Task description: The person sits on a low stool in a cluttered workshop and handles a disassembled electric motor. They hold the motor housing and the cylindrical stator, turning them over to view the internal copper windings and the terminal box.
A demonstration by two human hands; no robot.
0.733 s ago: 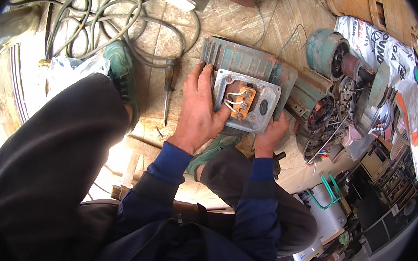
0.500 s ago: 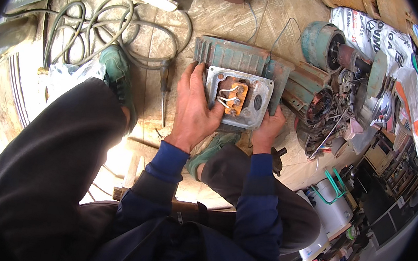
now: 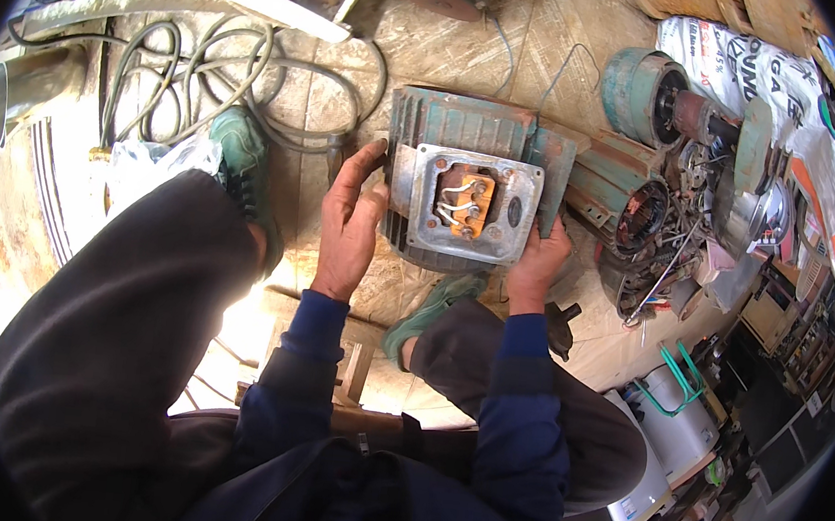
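A worn green electric motor (image 3: 461,119) with cooling fins lies on the floor between my feet. On top of it, an open grey metal terminal box (image 3: 515,240) faces up. Inside sits an orange terminal block (image 3: 472,207) with white wires. My left hand (image 3: 348,234) is at the motor's left end, its fingers stretched out and the fingertips at the casing edge. My right hand (image 3: 540,264) grips the motor's lower right side, its fingers partly hidden. Beside my left fingers shows a screwdriver handle (image 3: 335,157); the rest is hidden by the hand.
A coiled cable (image 3: 189,73) lies at the far left, near a metal cylinder (image 3: 37,83). To the right are an opened motor housing (image 3: 616,184), another green motor part (image 3: 640,91) and scattered metal parts. A white sack (image 3: 723,64) lies behind them.
My left hand has moved left, off the terminal box to the motor's left end, and its fingers have straightened. My right hand stays at the right side. The view has shifted slightly.
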